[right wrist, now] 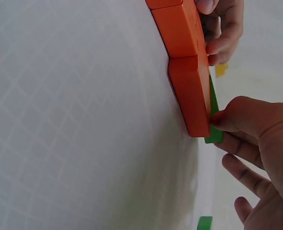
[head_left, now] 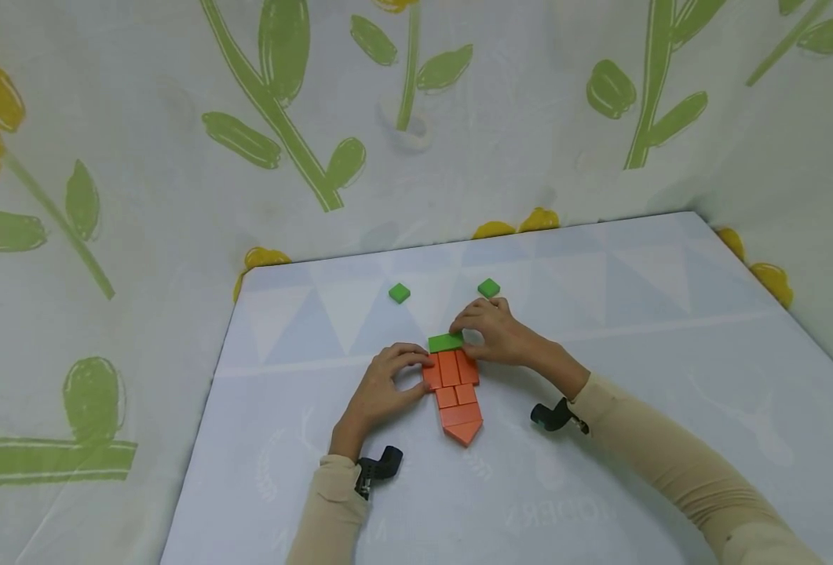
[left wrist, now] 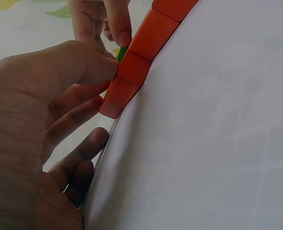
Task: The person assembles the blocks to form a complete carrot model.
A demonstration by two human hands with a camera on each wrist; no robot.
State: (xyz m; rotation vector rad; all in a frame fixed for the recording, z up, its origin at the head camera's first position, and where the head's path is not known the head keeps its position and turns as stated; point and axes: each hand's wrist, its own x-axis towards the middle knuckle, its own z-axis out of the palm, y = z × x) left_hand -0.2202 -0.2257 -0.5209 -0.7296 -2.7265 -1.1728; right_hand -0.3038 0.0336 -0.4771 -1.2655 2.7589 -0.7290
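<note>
Orange blocks [head_left: 467, 395] lie fitted together on the table as a flat shape, wide at the far end and pointed at the near end. Across the wide end lies a green block [head_left: 444, 343]. My right hand [head_left: 495, 333] pinches the right end of this green block between thumb and forefinger. At the left side of the shape, my left hand [head_left: 386, 382] holds the outer orange block [head_left: 431, 373] with thumb and fingers. In the right wrist view, the green block [right wrist: 214, 135] shows behind the orange blocks [right wrist: 191, 96]; the left wrist view shows only a sliver of it.
Two small green blocks, one at left [head_left: 399, 293] and one at right [head_left: 489, 287], lie farther back on the pale patterned table [head_left: 642, 447]. A flower-printed cloth [head_left: 494, 157] rises behind the table. Each wrist carries a black camera, left [head_left: 381, 466] and right [head_left: 557, 416].
</note>
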